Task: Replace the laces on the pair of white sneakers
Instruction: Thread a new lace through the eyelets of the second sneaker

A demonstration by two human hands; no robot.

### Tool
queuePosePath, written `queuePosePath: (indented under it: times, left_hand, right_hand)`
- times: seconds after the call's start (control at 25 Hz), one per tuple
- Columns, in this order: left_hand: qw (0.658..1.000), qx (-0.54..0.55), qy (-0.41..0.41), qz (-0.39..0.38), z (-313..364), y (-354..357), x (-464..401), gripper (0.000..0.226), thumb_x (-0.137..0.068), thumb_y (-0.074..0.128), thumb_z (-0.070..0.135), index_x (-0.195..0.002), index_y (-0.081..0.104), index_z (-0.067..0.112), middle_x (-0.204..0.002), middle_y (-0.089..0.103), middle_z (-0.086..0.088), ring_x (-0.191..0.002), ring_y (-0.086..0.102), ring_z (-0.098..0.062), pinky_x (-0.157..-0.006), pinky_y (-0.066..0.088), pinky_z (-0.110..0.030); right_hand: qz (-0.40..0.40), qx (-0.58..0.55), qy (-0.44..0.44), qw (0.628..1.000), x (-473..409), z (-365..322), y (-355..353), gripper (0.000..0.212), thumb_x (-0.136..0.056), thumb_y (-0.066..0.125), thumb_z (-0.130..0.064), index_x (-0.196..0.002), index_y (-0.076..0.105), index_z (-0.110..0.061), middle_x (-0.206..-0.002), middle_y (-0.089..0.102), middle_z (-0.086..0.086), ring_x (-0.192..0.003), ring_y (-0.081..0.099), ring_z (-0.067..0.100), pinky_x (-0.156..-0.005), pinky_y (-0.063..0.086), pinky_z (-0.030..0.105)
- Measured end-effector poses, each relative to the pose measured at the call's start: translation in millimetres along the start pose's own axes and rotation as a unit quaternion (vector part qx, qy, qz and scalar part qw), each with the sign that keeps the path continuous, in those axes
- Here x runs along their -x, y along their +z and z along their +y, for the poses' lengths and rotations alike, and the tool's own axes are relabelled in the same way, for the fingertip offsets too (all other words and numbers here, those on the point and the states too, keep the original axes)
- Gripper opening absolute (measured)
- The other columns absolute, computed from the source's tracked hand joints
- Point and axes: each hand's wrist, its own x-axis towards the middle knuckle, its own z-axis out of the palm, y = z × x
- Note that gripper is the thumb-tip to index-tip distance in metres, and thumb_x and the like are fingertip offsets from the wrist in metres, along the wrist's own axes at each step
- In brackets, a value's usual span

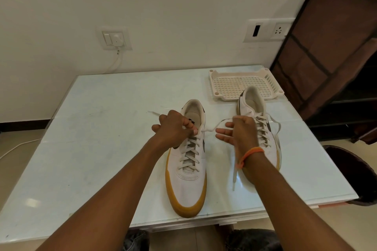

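A white lace [210,128] is pinched between the curled fingers of the left hand [175,128] at the top eyelets of the near sneaker [188,169], and from there it is stretched rightward to the right hand [239,130], where it is caught under the thumb while the other fingers are held straight and spread. The near sneaker is set on the glass table [91,149] with its gum-coloured toe towards the person, and the second sneaker [259,120] is placed just to its right, partly hidden by the right wrist, on which an orange band [250,155] is worn. Beyond the second sneaker a cream plastic rack [230,83] is laid on the table, near the wall.
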Motion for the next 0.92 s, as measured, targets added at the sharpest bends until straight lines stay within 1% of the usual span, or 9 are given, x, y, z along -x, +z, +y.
queuePosePath:
  times: [0.12,0.24,0.36,0.44,0.52,0.68,0.8,0.88,0.92]
  left_hand:
    - [1.0,-0.002,-0.001,0.003,-1,4,-2,0.01,-0.084,0.074,0.04,-0.076,0.073,0.032,-0.106,0.061,0.005,-0.108,0.044,-0.023,-0.078,0.03,-0.039]
    - [1.0,0.007,-0.003,-0.009,-4,4,-4,0.019,-0.086,0.07,0.039,-0.068,0.072,0.032,-0.099,0.064,0.003,-0.106,0.051,-0.024,-0.084,0.037,-0.043]
    - [0.999,0.032,-0.011,-0.031,-8,-1,-5,0.039,-0.093,0.056,0.049,-0.063,0.07,0.027,-0.088,0.064,-0.002,-0.104,0.049,-0.027,-0.09,0.035,-0.049]
    - [0.998,0.034,-0.019,-0.039,-7,-6,-5,0.047,-0.096,0.044,0.055,-0.075,0.075,0.027,-0.096,0.065,-0.001,-0.109,0.044,-0.027,-0.094,0.033,-0.049]
    - [0.998,0.042,-0.02,-0.049,-7,-11,-3,0.055,-0.098,0.034,0.06,-0.079,0.076,0.03,-0.104,0.066,0.004,-0.114,0.04,-0.022,-0.1,0.028,-0.047]
    - [0.998,0.024,-0.027,-0.055,-3,-15,2,0.063,-0.098,0.024,0.064,-0.085,0.077,0.03,-0.115,0.064,0.006,-0.12,0.035,-0.02,-0.089,0.018,-0.042]
    - [0.998,0.018,-0.032,-0.05,0,-15,5,0.062,-0.098,0.026,0.062,-0.091,0.077,0.028,-0.119,0.062,0.002,-0.128,0.034,-0.024,-0.088,0.016,-0.041]
    - [0.998,0.026,-0.032,-0.048,0,-16,5,0.061,-0.099,0.026,0.062,-0.092,0.077,0.028,-0.121,0.062,0.0,-0.131,0.033,-0.024,-0.092,0.018,-0.043]
    - [0.998,0.027,-0.033,-0.048,0,-15,5,0.061,-0.099,0.026,0.061,-0.091,0.077,0.028,-0.123,0.061,-0.001,-0.131,0.033,-0.025,-0.095,0.019,-0.045]
  right_hand:
    - [-0.105,0.139,0.005,0.985,10,18,13,0.033,-0.091,0.066,-0.031,-0.114,0.053,-0.01,-0.101,0.064,0.013,-0.084,0.069,0.028,-0.061,0.06,0.039]
    - [-0.105,0.251,-0.145,0.951,11,31,16,0.017,-0.081,0.077,-0.02,-0.089,0.067,-0.01,-0.085,0.069,0.007,-0.076,0.069,0.022,-0.056,0.057,0.024]
    - [-0.097,0.317,-0.201,0.922,7,31,13,0.013,-0.081,0.077,-0.015,-0.073,0.068,-0.009,-0.071,0.067,0.001,-0.062,0.068,0.019,-0.057,0.058,0.023]
    - [-0.098,0.259,-0.186,0.943,0,24,6,0.012,-0.083,0.074,-0.007,-0.076,0.067,0.0,-0.074,0.067,0.011,-0.062,0.069,0.022,-0.059,0.06,0.032]
    - [-0.046,0.148,-0.164,0.974,-9,12,-5,0.008,-0.087,0.067,0.0,-0.084,0.064,0.008,-0.082,0.066,0.019,-0.063,0.069,0.026,-0.061,0.061,0.04]
    - [0.102,0.003,-0.119,0.988,-20,-8,-29,0.012,-0.093,0.06,-0.002,-0.101,0.061,0.005,-0.1,0.067,0.026,-0.072,0.072,0.029,-0.056,0.059,0.031]
    - [0.01,0.073,-0.129,0.989,-14,3,-19,0.044,-0.091,0.062,-0.003,-0.132,0.05,-0.009,-0.127,0.053,0.011,-0.082,0.071,0.031,-0.057,0.061,0.037]
    - [-0.095,0.228,-0.196,0.949,-8,17,-3,0.061,-0.086,0.069,-0.007,-0.14,0.047,-0.025,-0.125,0.04,-0.004,-0.092,0.068,0.032,-0.064,0.061,0.045]
    - [-0.118,0.3,-0.24,0.915,-6,25,4,0.051,-0.084,0.072,-0.012,-0.131,0.057,-0.026,-0.119,0.042,-0.005,-0.095,0.067,0.03,-0.068,0.061,0.046]
